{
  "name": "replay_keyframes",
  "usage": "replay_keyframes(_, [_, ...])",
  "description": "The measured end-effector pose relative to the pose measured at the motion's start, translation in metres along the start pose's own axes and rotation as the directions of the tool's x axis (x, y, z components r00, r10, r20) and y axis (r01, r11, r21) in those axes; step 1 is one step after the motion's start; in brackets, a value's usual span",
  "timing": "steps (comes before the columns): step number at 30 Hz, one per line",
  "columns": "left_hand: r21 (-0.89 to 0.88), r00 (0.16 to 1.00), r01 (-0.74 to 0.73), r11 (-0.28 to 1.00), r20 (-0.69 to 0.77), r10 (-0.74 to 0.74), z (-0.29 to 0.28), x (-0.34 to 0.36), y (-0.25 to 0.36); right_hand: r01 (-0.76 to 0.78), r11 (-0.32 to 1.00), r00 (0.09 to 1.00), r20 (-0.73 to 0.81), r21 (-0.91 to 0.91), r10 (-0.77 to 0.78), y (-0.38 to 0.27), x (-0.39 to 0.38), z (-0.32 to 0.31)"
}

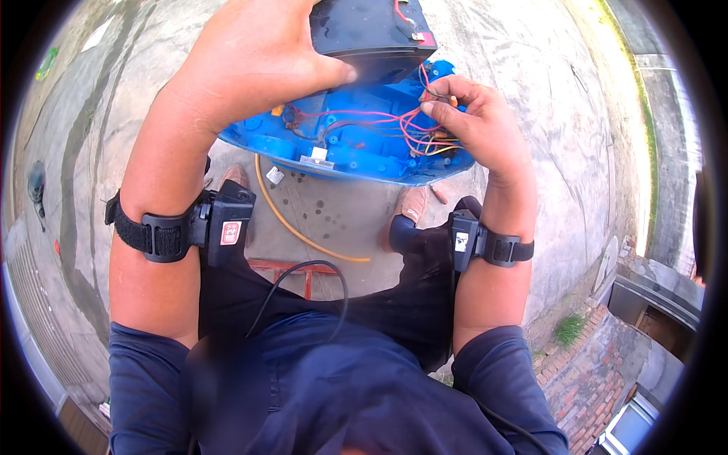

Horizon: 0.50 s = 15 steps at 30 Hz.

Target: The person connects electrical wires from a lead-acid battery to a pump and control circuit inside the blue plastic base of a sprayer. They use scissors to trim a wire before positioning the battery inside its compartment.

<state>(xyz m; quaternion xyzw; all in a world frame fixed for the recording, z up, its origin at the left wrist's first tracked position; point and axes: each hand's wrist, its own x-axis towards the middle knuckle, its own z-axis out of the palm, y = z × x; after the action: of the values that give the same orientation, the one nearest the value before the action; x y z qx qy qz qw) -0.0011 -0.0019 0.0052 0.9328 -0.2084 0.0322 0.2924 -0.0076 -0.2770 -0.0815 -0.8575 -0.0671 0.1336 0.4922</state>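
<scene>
My left hand [265, 57] grips a black battery [368, 45] with red wire and terminals on top, its thumb along the near side. Below the battery is a blue plastic housing [356, 152], open on top, with pink, red, yellow and dark wires [402, 121] inside and a small white part [318, 154] near its front edge. My right hand [474, 121] is pinched on some of the wires at the housing's right side, near a small orange connector [453, 101]. The far fingers of my left hand are hidden.
Below lie concrete ground [561, 91], a yellow hose [296, 235], a screwdriver [438, 194] and a red metal frame [307, 282] by my legs and shoes [409, 205]. A black cable [341, 284] loops over my lap. Brickwork [580, 387] is at lower right.
</scene>
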Motion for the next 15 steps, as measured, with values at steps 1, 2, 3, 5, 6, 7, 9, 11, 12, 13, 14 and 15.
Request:
replay_keyframes(1, [0.039,1.000,-0.005,0.999,-0.011,0.005,0.001,0.001,0.000,-0.007,1.000,1.000,-0.008,0.011,0.007,0.000,0.000,0.000])
replay_keyframes(2, [0.080,1.000,-0.007,0.997,-0.025,0.009,0.000,0.000,0.000,-0.005,1.000,1.000,-0.009,0.011,0.005,-0.001,-0.001,0.000])
replay_keyframes(3, [0.020,1.000,-0.003,1.000,-0.002,0.003,0.003,0.005,-0.014,-0.001,1.000,1.000,-0.004,0.012,0.001,-0.002,0.000,0.001])
replay_keyframes(5, [-0.042,1.000,0.002,0.999,0.022,-0.001,0.005,0.007,-0.023,0.001,1.000,1.000,0.001,0.013,-0.001,-0.003,0.000,0.000])
replay_keyframes(6, [-0.037,1.000,0.003,0.999,0.015,-0.003,0.006,0.007,-0.023,-0.039,0.999,0.999,0.016,0.014,0.039,-0.003,0.000,-0.001])
replay_keyframes(7, [-0.031,1.000,0.005,1.000,0.007,-0.004,0.006,0.007,-0.023,-0.080,0.997,0.996,0.032,0.015,0.079,-0.003,0.000,-0.002])
replay_keyframes(9, [-0.023,1.000,-0.011,1.000,0.002,0.011,0.007,0.007,-0.023,-0.034,0.999,0.999,0.010,0.007,0.034,0.001,0.000,-0.001])
replay_keyframes(11, [-0.013,1.000,-0.024,1.000,-0.004,0.023,0.007,0.007,-0.023,0.015,1.000,1.000,-0.009,-0.001,-0.015,0.002,0.000,-0.001])
replay_keyframes(12, [-0.020,1.000,-0.015,1.000,0.005,0.015,0.006,0.007,-0.023,0.012,1.000,1.000,-0.007,0.004,-0.012,0.002,0.000,0.000])
replay_keyframes(13, [-0.028,1.000,-0.005,1.000,0.015,0.006,0.006,0.007,-0.022,0.009,1.000,1.000,-0.005,0.010,-0.009,0.001,0.001,0.000])
replay_keyframes(14, [-0.028,1.000,-0.006,1.000,0.014,0.006,0.006,0.007,-0.022,0.009,1.000,1.000,-0.005,0.009,-0.009,0.001,0.001,0.000])
replay_keyframes(15, [-0.013,1.000,-0.006,1.000,0.010,0.006,0.006,0.007,-0.022,0.008,1.000,1.000,-0.008,0.011,-0.008,0.001,0.001,0.000])
